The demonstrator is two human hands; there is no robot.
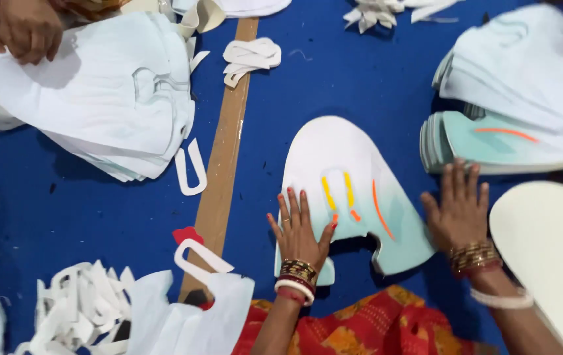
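A pale mint shoe-upper panel (344,190) with yellow and orange slits is laid flat on the blue counter (84,210), pressed at its lower left edge by the left hand (300,231), fingers spread. The right hand (458,212) is laid open and flat just beside the panel's right edge, nothing gripped, below a stack of similar panels (492,141).

1. Left hand (299,230) lay flat, palm down, fingers spread and pointing away from the body, thumb angled out to the right.
2. Right hand (459,212) also lay flat, palm down, fingers close together and extended forward.
3. Neither hand formed a closed grip; both were open and pressing down.
4. Both forearms rose from the lower edge of view, bangles at each wrist.
5. Hands well apart.
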